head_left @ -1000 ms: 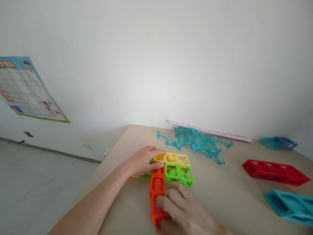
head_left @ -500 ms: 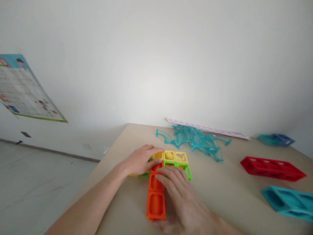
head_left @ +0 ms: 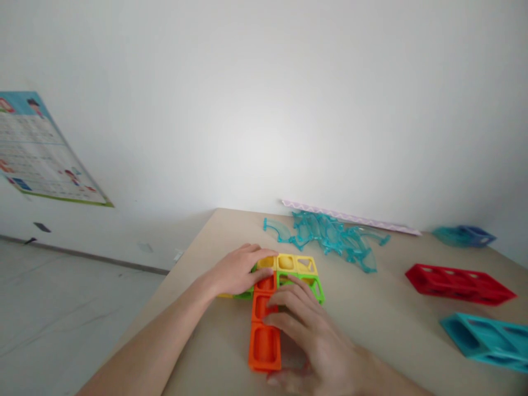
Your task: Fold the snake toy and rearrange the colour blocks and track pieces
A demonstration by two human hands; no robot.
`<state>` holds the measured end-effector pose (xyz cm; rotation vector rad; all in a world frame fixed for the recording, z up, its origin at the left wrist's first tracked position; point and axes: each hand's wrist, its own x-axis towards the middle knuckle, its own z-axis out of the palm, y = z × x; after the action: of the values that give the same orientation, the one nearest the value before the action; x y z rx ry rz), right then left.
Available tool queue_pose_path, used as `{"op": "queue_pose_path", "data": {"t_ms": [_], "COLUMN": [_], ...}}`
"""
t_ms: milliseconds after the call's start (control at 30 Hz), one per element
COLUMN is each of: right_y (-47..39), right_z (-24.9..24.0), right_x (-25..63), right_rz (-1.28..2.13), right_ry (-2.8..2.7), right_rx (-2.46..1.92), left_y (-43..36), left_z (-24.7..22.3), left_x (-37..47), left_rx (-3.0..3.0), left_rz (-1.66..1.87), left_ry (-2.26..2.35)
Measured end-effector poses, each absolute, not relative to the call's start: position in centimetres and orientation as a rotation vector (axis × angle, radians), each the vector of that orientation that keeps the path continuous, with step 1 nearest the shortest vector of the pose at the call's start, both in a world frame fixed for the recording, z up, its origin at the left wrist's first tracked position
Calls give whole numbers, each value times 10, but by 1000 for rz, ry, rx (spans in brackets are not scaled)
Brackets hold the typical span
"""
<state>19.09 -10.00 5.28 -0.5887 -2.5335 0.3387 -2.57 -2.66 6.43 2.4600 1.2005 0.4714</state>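
Observation:
A yellow and green group of hollow plastic building blocks (head_left: 306,265) lies on the table, with an orange strip of joined square frames (head_left: 264,347) running from it toward me. My left hand (head_left: 239,269) is closed around the group's left side, thumb on the far orange square and fingers over the yellow row. From the right, my right hand (head_left: 315,327) curls its fingertips over the middle of the orange strip. Its thumb is low, near the strip's front right corner; I cannot see whether it touches.
Translucent teal curved pieces (head_left: 330,234) are heaped at the back before a pale patterned strip (head_left: 350,215) along the wall. To the right lie a red block strip (head_left: 457,283), a blue block strip (head_left: 489,338) and teal and dark blue pieces (head_left: 474,235). The table's left edge drops to the floor.
My right hand has shifted slightly toward me along the orange strip, its fingers spreading a little and uncovering more of the far squares. The left hand keeps its place.

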Motion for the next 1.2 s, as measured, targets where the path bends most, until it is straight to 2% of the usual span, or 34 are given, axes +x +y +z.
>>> {"op": "queue_pose_path", "data": {"t_ms": [167,533,867,1200], "right_y": [-107,-112,-102,-103], "right_z": [52,28,46,41], "right_x": [186,149,188,180], "right_rz": [228,-33,261,255], "right_ry": [-2560,-2589,-2612,-2535], "right_rx": [-469,-361,-706,-899], "left_y": [-27,-28,-26,-21], "left_z": [65,64,63,63], "left_x": [-29,-28,-30,-29], "left_rx": [2589,2607,2638,2441], "left_rz": [365,316,336,472], "left_ry": [1051,1085,1032,1038]}}
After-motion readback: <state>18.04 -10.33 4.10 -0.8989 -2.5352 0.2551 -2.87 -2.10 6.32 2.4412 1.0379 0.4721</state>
